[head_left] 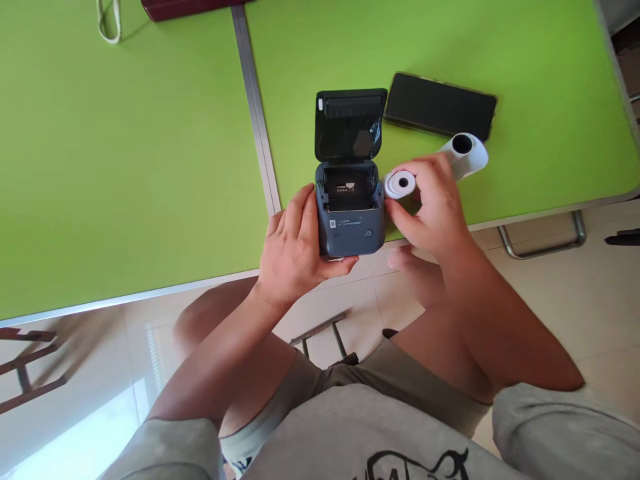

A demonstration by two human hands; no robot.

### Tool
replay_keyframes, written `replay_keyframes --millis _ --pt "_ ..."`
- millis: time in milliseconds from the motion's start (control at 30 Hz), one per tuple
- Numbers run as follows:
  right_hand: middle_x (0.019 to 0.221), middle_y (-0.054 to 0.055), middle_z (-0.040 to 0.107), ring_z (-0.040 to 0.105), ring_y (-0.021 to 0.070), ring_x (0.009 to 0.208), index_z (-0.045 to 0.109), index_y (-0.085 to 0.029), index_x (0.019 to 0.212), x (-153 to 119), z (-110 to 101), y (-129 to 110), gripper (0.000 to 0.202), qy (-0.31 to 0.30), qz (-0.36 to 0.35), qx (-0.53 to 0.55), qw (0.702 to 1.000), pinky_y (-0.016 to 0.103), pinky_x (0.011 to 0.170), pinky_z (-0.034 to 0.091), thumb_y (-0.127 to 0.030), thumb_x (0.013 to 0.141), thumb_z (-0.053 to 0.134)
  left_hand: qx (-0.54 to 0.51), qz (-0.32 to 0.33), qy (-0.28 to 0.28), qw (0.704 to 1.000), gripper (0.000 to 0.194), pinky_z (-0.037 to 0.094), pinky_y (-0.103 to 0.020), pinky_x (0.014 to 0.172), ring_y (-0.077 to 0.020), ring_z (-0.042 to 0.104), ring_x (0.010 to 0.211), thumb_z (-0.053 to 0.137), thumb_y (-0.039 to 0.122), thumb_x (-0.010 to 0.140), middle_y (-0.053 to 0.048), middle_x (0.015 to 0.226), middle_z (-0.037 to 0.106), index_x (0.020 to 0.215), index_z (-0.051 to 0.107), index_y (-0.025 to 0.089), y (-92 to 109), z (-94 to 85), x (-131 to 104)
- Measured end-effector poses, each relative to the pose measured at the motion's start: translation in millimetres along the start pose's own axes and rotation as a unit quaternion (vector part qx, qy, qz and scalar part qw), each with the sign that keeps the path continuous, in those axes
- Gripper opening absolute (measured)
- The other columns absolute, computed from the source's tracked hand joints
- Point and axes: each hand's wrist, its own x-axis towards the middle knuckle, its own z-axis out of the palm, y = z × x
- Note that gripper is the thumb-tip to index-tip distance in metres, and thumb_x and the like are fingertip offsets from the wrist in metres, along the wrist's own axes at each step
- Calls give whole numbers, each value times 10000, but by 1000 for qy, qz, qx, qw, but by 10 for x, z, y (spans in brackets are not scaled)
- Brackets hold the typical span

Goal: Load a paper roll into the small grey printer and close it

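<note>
A small dark blue-grey label printer (350,230) sits at the front edge of the green table, its black lid (349,127) swung up and its paper bay showing bare inside. My left hand (295,250) grips the printer's left side, with the thumb along its front lower edge. Just right of the printer, my right hand (435,203) pinches a small white paper roll (401,183) between thumb and fingers, its dark core hole facing up. Behind that hand stands a second white roll (473,157) with a wide black core and a loose curl of paper.
A black smartphone (443,107) lies behind the rolls on the green table (150,167). A metal strip (255,110) divides the tabletop. At the back are a dark red object (185,7) and a white cord loop (110,27). My legs are below the table edge.
</note>
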Motion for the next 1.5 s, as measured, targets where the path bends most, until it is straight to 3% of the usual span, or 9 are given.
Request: replay_keyframes --millis 167,367,467,600,733,900,1267,1500 --pt "1167 57 738 731 256 987 517 -285 1328 -2 8 -14 525 -1 -11 26 1000 457 790 628 -176 825 624 2 -6 -6 1000 1135 494 -506 1097 -424 572 1403 541 889 812 -306 1524 542 1546 393 36 -2 5 3" --pt "1101 91 699 713 271 967 599 -244 1214 17 5 -27 383 4 -39 -6 999 450 742 601 -158 841 614 8 -5 -4 1000 1136 490 -477 1101 -409 568 1413 528 899 812 -295 1525 547 1546 396 42 3 10 3" --pt "1150 77 706 715 278 1004 546 -284 1290 6 -2 -33 480 9 -26 11 1000 477 806 619 -147 836 624 4 -10 -8 1000 1133 484 -471 1113 -402 562 1425 530 909 802 -280 1538 544 1555 393 74 1 3 2" --pt "1249 67 674 675 311 1134 491 -366 1313 -7 -29 -68 554 -39 14 -4 999 516 907 606 -134 837 653 -6 -16 -11 1000 1125 482 -485 1119 -409 554 1432 559 901 793 -274 1546 539 1560 390 97 3 -8 5" --pt "1194 91 673 678 315 1088 520 -332 1274 -3 -17 -58 546 -27 0 -26 999 506 856 602 -136 799 707 -10 -20 -13 1000 1121 483 -498 1122 -417 551 1433 580 891 791 -280 1544 537 1560 389 99 16 -12 13" --pt "1191 57 731 714 284 1031 468 -308 1384 -18 4 8 662 -15 0 10 1000 484 839 613 -117 775 642 -7 -23 -19 1000 1146 485 -515 1117 -430 552 1428 556 904 793 -299 1538 533 1557 391 66 21 -11 15" --pt "1057 60 701 699 259 940 594 -299 1180 21 -6 -48 391 -3 -28 1 1000 435 750 598 -157 819 648 -7 -25 -15 1000 1139 483 -508 1116 -429 558 1424 555 912 788 -290 1540 538 1560 397 89 16 -13 4" --pt "1160 42 758 751 256 994 544 -296 1288 1 10 -1 536 7 -8 23 1000 439 820 638 -180 790 703 -9 -20 -11 1000 1140 488 -516 1108 -431 566 1413 550 906 794 -295 1536 538 1560 396 77 13 -9 6"
